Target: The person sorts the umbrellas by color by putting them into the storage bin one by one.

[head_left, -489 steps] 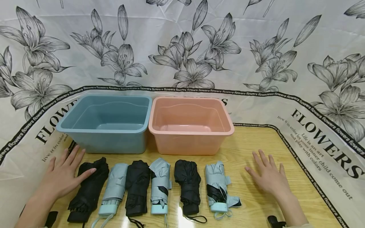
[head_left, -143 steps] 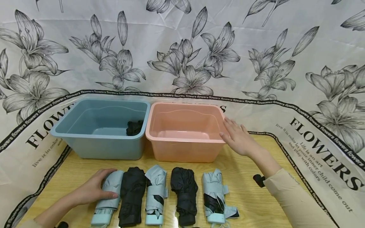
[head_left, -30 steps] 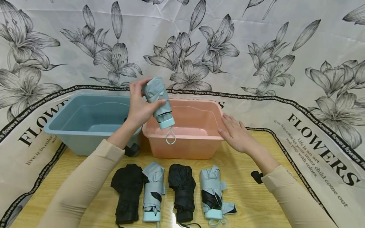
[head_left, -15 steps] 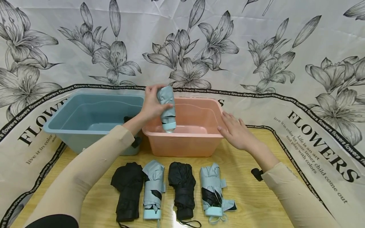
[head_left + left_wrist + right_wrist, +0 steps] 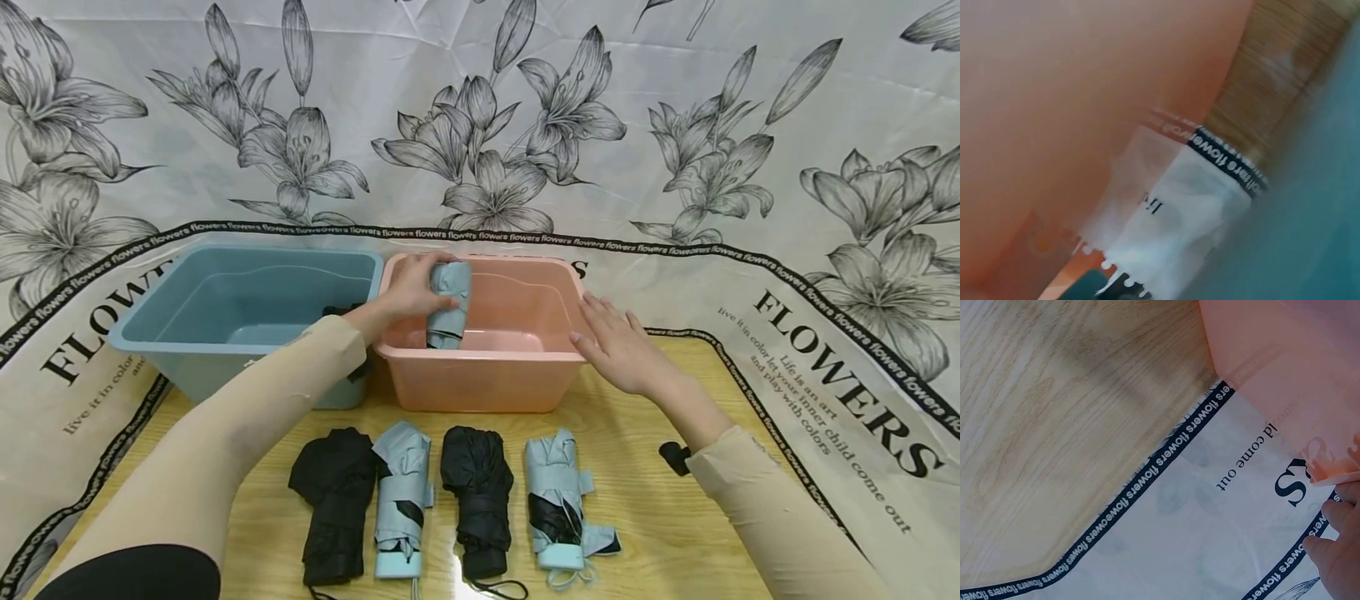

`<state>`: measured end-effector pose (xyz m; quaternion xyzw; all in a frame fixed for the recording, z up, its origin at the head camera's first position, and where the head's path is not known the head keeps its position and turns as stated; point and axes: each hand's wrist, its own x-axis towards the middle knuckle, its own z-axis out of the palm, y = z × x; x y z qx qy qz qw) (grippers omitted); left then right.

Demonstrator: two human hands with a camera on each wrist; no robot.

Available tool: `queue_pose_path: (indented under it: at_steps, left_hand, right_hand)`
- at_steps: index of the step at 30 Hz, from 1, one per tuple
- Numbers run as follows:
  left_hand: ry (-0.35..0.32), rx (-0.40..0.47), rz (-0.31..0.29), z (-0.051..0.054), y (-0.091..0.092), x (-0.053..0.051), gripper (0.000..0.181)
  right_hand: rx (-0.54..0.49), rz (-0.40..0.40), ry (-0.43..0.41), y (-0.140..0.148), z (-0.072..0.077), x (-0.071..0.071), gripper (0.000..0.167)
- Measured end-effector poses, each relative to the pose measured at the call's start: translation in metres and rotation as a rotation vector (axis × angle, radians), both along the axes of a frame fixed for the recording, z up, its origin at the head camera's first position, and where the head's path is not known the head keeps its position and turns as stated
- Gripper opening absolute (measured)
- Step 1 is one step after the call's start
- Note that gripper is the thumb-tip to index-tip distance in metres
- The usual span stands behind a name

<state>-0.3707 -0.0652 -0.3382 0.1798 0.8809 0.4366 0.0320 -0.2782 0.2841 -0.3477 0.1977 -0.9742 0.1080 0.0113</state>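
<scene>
Placing seemingly needs release: left hand is gripping a folded pale-blue fabric umbrella in a boxy pink plastic tub, straight-fingered right hand touching three o'clock.

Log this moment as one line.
left hand: holds blue umbrella in pink bin | right hand: at pink bin's right side | table: two black umbrellas, two more blue umbrellas

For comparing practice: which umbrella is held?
The light-blue umbrella in the left grip, lower end inside the pink tub; two black umbrellas and two light-blue ones lie on the table.
</scene>
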Motion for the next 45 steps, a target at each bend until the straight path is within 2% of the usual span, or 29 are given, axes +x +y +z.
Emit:
queue_pose_path:
  at_steps: [4, 7, 16, 20, 24, 29, 32, 36, 39, 45]
  left_hand:
    - [-0.056, 0.007, -0.099, -0.003, -0.001, -0.003, 0.069]
    - [-0.097, -0.002, -0.146, -0.006, 0.001, -0.003, 0.064]
    - [-0.205, -0.048, -0.21, -0.015, 0.011, -0.002, 0.056]
    - [-0.219, -0.137, -0.257, -0.015, 0.012, -0.002, 0.053]
    - [-0.21, -0.189, -0.268, -0.018, 0.009, -0.002, 0.051]
    - [-0.14, -0.316, -0.276, -0.022, 0.011, -0.004, 0.057]
    - [-0.119, -0.409, -0.277, -0.023, 0.013, -0.008, 0.065]
    - [-0.173, -0.482, -0.306, -0.023, 0.014, -0.011, 0.071]
    - [-0.21, -0.498, -0.331, -0.022, 0.015, -0.01, 0.071]
    - [-0.219, -0.467, -0.343, -0.021, 0.013, -0.006, 0.068]
  right_hand:
    - [0.002, 0.002, 0.005, -0.001, 0.001, -0.001, 0.076]
    - [0.0, 0.002, 0.001, -0.001, 0.001, -0.001, 0.076]
    - [0.001, -0.009, -0.001, 0.0, 0.001, 0.001, 0.076]
    - [-0.01, -0.012, -0.004, 0.0, 0.003, 0.002, 0.075]
    - [-0.01, 0.004, -0.005, -0.003, 0.002, -0.001, 0.075]
    - [-0.004, -0.002, -0.003, -0.003, 0.002, 0.0, 0.075]
    - [-0.004, -0.009, 0.001, -0.002, 0.003, 0.001, 0.076]
    - [-0.008, -0.011, 0.006, -0.001, 0.004, 0.001, 0.076]
    - [-0.007, -0.008, 0.004, -0.001, 0.004, 0.001, 0.076]
    - [-0.005, -0.003, -0.005, 0.0, 0.001, -0.001, 0.076]
